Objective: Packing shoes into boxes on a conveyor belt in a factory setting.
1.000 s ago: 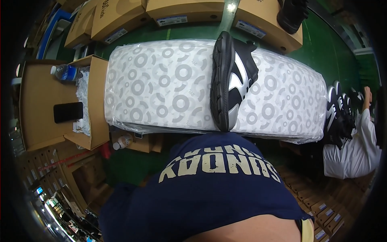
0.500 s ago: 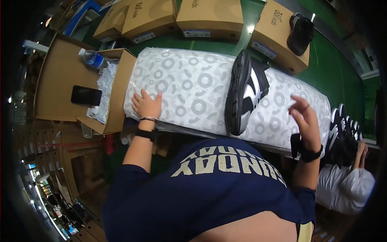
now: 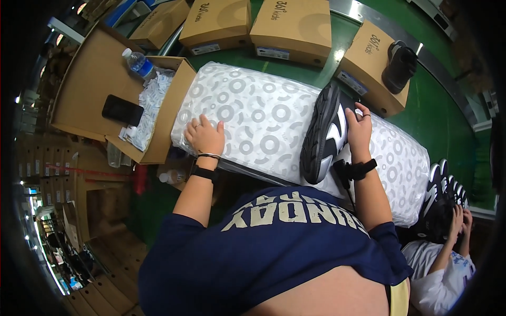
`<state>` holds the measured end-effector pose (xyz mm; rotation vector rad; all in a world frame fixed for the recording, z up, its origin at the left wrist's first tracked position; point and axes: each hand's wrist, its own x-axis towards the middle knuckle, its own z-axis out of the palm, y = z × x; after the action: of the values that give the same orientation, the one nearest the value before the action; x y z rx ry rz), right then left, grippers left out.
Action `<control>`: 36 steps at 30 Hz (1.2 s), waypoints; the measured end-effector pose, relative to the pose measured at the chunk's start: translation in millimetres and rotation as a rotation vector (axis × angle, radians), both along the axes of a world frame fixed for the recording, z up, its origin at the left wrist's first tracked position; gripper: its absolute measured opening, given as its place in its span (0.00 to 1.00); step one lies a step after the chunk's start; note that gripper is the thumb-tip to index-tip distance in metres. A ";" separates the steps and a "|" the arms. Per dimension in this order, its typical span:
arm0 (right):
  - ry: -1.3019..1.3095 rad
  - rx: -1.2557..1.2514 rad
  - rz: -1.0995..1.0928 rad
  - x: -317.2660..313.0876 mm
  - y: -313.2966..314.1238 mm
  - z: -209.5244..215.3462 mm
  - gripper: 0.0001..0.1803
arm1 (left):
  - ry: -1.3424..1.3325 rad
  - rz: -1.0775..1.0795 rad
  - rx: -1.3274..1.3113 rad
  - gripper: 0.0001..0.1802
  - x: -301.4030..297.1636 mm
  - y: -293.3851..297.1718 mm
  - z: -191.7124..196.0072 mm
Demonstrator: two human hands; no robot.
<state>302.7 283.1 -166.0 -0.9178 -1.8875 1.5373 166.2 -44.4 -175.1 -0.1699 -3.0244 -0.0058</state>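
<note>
A black and white sneaker (image 3: pixel 322 136) lies sole-up on a stack of white wrapping paper printed with grey rings (image 3: pixel 263 116). My right hand (image 3: pixel 359 130) rests against the sneaker's right side, fingers curled on its upper. My left hand (image 3: pixel 204 137) lies flat on the near left corner of the paper stack, holding nothing. Both wrists wear black bands.
An open cardboard box (image 3: pixel 158 105) with small white packets, a water bottle (image 3: pixel 138 63) and a black phone (image 3: pixel 122 109) sit at the left. Closed shoe boxes (image 3: pixel 290 23) line the green belt beyond; one (image 3: pixel 369 68) carries a black shoe (image 3: pixel 399 66). Another person (image 3: pixel 448 253) crouches at the right beside more sneakers (image 3: pixel 445 184).
Both hands came into view and reached the paper stack. My right hand moved left from the paper onto the sneaker; my left hand stays on the stack's near corner.
</note>
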 end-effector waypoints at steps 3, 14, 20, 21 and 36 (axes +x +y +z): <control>0.119 -0.011 -0.013 -2.5 -2.2 -8.0 0.20 | 0.107 0.053 0.051 0.37 -2.9 -11.7 -21.3; 0.096 0.001 -0.008 3.8 -9.6 -8.9 0.19 | 0.018 -0.097 0.084 0.27 -21.2 -23.8 -10.9; 0.038 0.018 0.006 13.0 -1.3 -6.6 0.19 | -0.094 0.057 0.033 0.21 -46.1 -41.9 3.0; 0.015 0.015 0.012 12.9 -0.8 -3.5 0.19 | -0.054 0.064 -0.032 0.20 -45.8 -41.8 0.1; -0.839 0.340 0.586 7.2 128.9 -26.1 0.40 | -0.530 -0.585 -0.282 0.46 -122.8 143.0 45.1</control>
<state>309.9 412.0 -192.1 -0.9822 -3.1215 1.0976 43.3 98.6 -130.0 -1.2489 -3.3239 0.3823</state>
